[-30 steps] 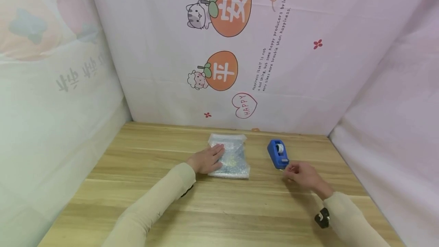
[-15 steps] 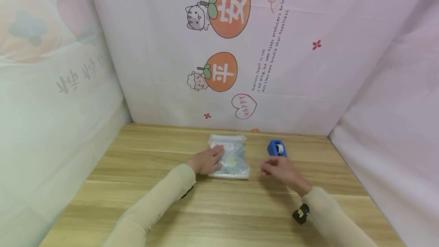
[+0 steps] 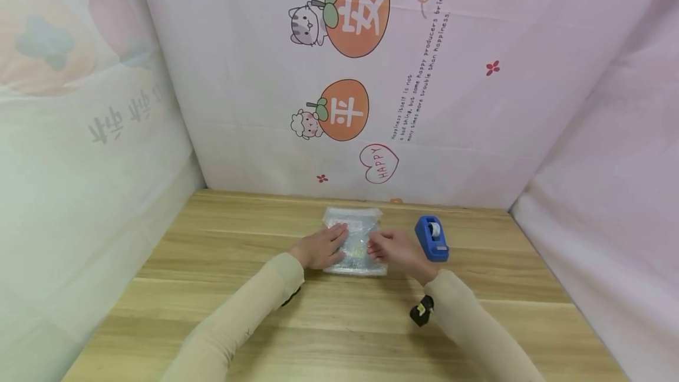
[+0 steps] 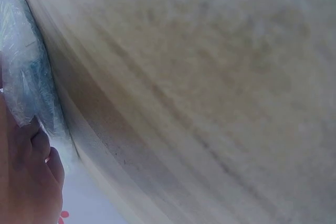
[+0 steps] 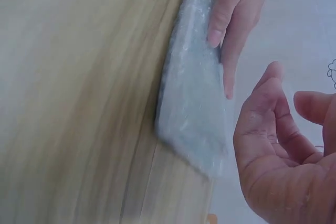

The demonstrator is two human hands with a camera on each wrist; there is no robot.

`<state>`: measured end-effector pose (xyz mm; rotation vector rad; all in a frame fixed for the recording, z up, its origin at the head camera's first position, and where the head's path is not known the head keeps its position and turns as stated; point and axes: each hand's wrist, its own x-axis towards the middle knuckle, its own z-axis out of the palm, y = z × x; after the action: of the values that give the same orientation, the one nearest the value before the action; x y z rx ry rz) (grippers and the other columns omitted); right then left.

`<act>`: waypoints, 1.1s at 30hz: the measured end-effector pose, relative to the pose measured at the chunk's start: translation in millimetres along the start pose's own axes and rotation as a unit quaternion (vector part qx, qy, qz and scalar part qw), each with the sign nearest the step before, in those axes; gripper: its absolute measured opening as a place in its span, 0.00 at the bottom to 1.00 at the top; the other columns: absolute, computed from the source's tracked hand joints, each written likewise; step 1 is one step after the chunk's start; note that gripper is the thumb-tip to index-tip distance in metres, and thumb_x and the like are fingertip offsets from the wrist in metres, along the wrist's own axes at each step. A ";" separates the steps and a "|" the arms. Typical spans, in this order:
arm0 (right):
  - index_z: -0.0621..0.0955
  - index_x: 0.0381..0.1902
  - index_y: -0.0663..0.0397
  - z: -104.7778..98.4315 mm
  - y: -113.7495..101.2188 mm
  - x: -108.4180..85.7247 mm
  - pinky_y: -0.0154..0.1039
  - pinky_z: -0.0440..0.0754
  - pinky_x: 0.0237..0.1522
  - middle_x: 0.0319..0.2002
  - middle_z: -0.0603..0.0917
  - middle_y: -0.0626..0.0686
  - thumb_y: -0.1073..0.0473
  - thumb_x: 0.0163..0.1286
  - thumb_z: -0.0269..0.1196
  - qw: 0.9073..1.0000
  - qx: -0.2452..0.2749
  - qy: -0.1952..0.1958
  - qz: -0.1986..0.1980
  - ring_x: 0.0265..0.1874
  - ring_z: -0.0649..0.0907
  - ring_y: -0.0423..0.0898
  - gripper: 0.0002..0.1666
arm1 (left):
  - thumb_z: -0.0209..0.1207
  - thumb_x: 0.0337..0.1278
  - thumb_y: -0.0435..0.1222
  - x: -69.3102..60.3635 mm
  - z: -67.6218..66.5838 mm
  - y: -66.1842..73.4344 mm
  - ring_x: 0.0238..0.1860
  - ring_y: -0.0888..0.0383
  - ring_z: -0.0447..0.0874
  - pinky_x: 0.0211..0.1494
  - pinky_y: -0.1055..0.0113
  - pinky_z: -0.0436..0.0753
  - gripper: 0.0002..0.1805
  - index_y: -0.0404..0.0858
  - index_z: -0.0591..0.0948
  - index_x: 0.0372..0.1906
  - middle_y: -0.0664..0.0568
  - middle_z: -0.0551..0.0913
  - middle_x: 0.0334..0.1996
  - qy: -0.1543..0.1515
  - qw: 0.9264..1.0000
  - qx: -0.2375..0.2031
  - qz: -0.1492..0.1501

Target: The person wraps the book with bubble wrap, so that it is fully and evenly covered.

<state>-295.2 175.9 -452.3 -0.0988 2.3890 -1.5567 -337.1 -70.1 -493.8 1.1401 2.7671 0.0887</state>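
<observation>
A flat bubble-wrapped package [image 3: 352,226] lies on the wooden table; something bluish with a yellow patch shows through the wrap. My left hand [image 3: 318,248] rests on its left side with fingers spread. Over its right edge is my right hand [image 3: 398,250], fingers curled in a pinch around what looks like a small piece of clear tape, hard to make out. In the right wrist view the curled right hand [image 5: 283,145] stands close to the wrapped package [image 5: 191,98]. The left wrist view catches part of the left hand [image 4: 31,177] against the wrap.
A blue tape dispenser [image 3: 432,239] with a white roll stands to the right of the package. Wood-grain table [image 3: 339,323] surrounds them. A printed cloth wall [image 3: 265,134] rises behind, with pale cloth at both sides.
My right hand has left the front of the tape dispenser and moved left to the package's right edge, carrying a piece of tape. The left hand stays on the package.
</observation>
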 end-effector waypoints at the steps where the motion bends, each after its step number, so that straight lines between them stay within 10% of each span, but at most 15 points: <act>1: 0.84 0.52 0.69 1.8 -1.0 2.8 0.39 0.90 0.49 0.45 0.90 0.60 0.46 0.84 0.56 1.000 0.005 -0.006 0.005 0.39 0.88 0.41 0.28 | 0.39 0.86 0.52 0.7 0.8 -0.4 0.88 0.46 0.47 0.89 0.51 0.56 0.38 0.33 0.52 0.85 0.43 0.49 0.87 0.000 1.000 0.002 0.000; 15: 0.84 0.48 0.70 22.1 2.2 35.2 0.27 0.83 0.32 0.29 0.87 0.48 0.51 0.82 0.58 0.990 0.103 -0.034 0.086 0.26 0.83 0.35 0.24 | 0.39 0.87 0.52 2.0 4.0 -3.2 0.88 0.46 0.46 0.89 0.53 0.56 0.38 0.34 0.52 0.85 0.43 0.49 0.87 -0.001 1.000 -0.002 -0.001; 33: 0.88 0.37 0.63 24.5 3.5 54.0 0.23 0.80 0.24 0.22 0.86 0.47 0.52 0.78 0.64 0.986 0.087 -0.025 0.143 0.18 0.81 0.32 0.19 | 0.39 0.87 0.51 -0.3 -1.2 0.5 0.88 0.45 0.46 0.89 0.52 0.55 0.37 0.33 0.51 0.85 0.42 0.48 0.87 -0.002 1.000 -0.014 -0.002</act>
<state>-339.8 144.2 -475.5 0.2289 2.1079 -1.5933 -336.7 -70.0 -492.5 1.1263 2.7562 0.1247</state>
